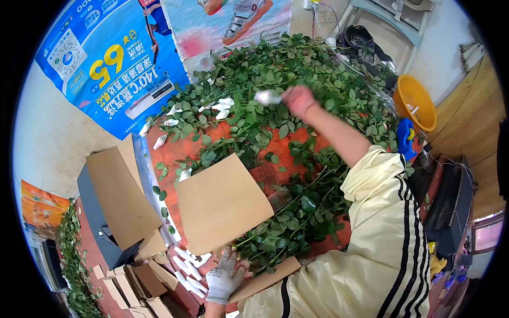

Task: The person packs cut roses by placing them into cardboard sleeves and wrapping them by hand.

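Observation:
My right hand (299,100), in a pinkish glove and blurred by motion, is closed above the leafy stems (286,63) at the back of the red table. A blurred white-tipped item (268,97) juts out from it to the left. Near the front edge, my left hand (225,276) wears a pale glove and lies with fingers extended at the lower edge of a corrugated cardboard sheet (225,204). Leafy stems (291,225) lie to the right of this sheet. Several white-wrapped buds (222,108) point left among the back stems.
Small white rolls (188,265) lie left of my left hand. An open cardboard box (122,196) and folded cardboard pieces (132,286) are at the left. An orange basin (416,103) and a blue tape dispenser (406,139) stand at the right. Posters (111,63) hang behind.

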